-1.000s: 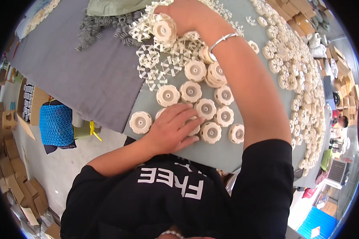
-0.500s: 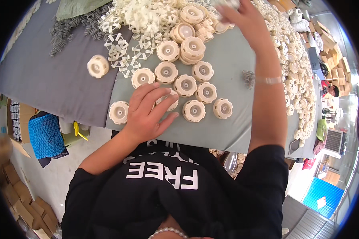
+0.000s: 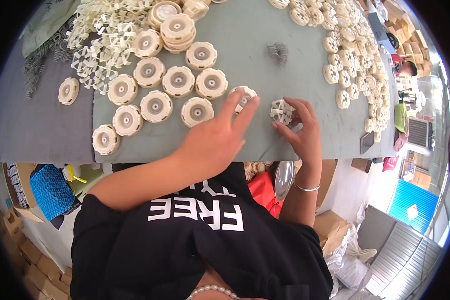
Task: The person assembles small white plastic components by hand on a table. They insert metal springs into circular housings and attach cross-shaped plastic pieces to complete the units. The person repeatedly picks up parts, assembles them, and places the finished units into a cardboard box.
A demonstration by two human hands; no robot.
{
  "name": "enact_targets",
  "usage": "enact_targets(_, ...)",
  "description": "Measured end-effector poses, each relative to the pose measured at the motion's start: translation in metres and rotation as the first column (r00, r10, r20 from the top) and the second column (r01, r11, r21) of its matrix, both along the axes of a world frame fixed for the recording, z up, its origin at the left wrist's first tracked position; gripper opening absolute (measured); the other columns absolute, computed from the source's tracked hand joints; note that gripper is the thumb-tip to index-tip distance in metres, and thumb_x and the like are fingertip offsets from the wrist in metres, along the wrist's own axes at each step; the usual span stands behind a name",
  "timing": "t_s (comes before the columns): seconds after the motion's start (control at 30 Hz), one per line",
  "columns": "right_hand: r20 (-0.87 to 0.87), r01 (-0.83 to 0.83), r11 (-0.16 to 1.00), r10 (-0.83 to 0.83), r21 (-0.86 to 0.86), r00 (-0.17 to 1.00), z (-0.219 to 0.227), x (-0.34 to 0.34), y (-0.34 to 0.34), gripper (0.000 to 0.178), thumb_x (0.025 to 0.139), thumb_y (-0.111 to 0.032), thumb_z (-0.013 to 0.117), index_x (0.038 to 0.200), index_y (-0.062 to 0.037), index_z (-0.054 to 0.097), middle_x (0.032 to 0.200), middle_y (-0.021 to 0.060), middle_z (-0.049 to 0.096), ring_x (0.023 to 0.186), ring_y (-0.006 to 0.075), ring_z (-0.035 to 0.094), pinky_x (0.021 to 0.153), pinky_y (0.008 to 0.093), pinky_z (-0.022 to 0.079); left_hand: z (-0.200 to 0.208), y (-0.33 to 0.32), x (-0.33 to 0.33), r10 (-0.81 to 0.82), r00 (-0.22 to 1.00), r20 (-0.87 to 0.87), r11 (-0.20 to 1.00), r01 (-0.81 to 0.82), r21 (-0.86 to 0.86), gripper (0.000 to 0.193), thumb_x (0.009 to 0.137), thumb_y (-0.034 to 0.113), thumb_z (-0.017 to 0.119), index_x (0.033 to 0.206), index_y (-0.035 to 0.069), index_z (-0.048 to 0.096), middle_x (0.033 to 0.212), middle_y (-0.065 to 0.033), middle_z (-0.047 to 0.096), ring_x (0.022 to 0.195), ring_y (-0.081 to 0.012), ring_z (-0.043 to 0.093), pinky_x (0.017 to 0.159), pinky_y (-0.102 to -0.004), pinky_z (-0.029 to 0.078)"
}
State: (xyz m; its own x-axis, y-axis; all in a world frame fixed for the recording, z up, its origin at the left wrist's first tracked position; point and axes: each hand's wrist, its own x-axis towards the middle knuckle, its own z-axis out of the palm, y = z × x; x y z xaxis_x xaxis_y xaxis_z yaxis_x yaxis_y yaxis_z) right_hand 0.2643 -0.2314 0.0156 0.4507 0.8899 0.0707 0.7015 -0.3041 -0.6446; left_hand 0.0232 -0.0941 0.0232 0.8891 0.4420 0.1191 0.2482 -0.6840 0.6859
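My left hand [image 3: 217, 137] reaches across with its fingers stretched apart over a round cream plastic housing [image 3: 246, 102], which the fingertips partly cover. Beside it, my right hand [image 3: 304, 131] grips a round cream plastic part with a spoked face [image 3: 282, 112] between thumb and fingers, at the table surface. Several similar round housings [image 3: 155, 106] with recessed centres lie face up to the left of my hands. A few more are stacked [image 3: 178, 31] farther back.
A heap of white spoked plastic rings [image 3: 107, 32] and grey coil springs [image 3: 49, 55] lies at the far left. A small cluster of springs [image 3: 278, 53] sits beyond my hands. Many spoked-face parts [image 3: 352, 60] cover the table's right side, with a dark flat object [image 3: 367, 143] near its edge.
My right hand has come back from the far side toward the near table. My left hand has shifted right, from the housings near the front edge to another one. The view has turned right.
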Motion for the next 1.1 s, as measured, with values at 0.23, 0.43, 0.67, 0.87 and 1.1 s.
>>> enact_targets(0.23, 0.124, 0.002, 0.97, -0.032, 0.242, 0.992, 0.01, 0.004, -0.008, 0.064, 0.065, -0.012, 0.095, 0.124, -0.0053, 0.071, 0.115, 0.0073, 0.067, 0.091, 0.0185, 0.062, 0.079, 0.0343, 0.052, -0.006, 0.0, 0.032, -0.001, 0.95, -0.311, 0.998, 0.019, 0.053, 0.081, 0.089, 0.015, 0.079, 0.159, 0.011, 0.04, 0.153, -0.0155, 0.045, 0.091, -0.0324, 0.074, 0.071, -0.0386, 0.062)
enact_targets(0.43, -0.084, -0.025, 1.0, 0.024, -0.008, 0.996, 0.029, -0.029, -0.036, 0.065, 0.066, -0.008, 0.095, 0.126, -0.0064, 0.071, 0.108, 0.0048, 0.067, 0.071, 0.0122, 0.058, 0.063, 0.0279, 0.05, -0.027, -0.01, -0.003, -0.076, 0.992, 0.102, 0.979, 0.094, -0.179, 0.079, 0.086, 0.004, 0.078, 0.157, 0.014, 0.045, 0.149, -0.0142, 0.05, 0.073, -0.0252, 0.07, 0.069, -0.0347, 0.06)
enact_targets(0.67, -0.099, 0.017, 0.993, -0.028, -0.116, 0.995, 0.013, -0.04, -0.054, 0.069, 0.069, -0.006, 0.094, 0.133, -0.0084, 0.07, 0.124, 0.0077, 0.066, 0.076, 0.0152, 0.062, 0.07, 0.0292, 0.057, -0.036, -0.011, -0.012, 0.035, 0.991, 0.129, 0.831, 0.043, -0.555, 0.074, 0.086, -0.002, 0.076, 0.154, 0.01, 0.05, 0.153, -0.016, 0.051, 0.077, -0.0145, 0.067, 0.07, -0.0302, 0.06)
enact_targets(0.87, -0.136, -0.014, 0.999, 0.021, 0.052, 0.99, 0.022, -0.048, -0.046, 0.065, 0.069, -0.004, 0.094, 0.131, -0.0074, 0.072, 0.125, 0.0069, 0.066, 0.08, 0.0151, 0.064, 0.068, 0.0283, 0.058, -0.037, -0.007, -0.014, 0.032, 0.986, 0.165, 0.775, 0.08, -0.627, 0.068, 0.09, 0.002, 0.073, 0.154, 0.007, 0.05, 0.148, -0.0176, 0.053, 0.077, -0.0152, 0.067, 0.072, -0.0293, 0.06)
enact_targets(1.1, -0.103, -0.154, 0.987, 0.157, 0.039, 0.982, 0.007, -0.082, -0.008, 0.064, 0.072, -0.009, 0.093, 0.132, -0.0082, 0.071, 0.118, 0.0074, 0.066, 0.079, 0.0191, 0.066, 0.067, 0.0312, 0.058, -0.039, -0.007, -0.013, 0.071, 0.982, 0.177, 0.772, 0.058, -0.633, 0.057, 0.096, 0.005, 0.066, 0.152, 0.003, 0.05, 0.142, -0.0172, 0.055, 0.077, -0.0168, 0.068, 0.072, -0.0311, 0.057)
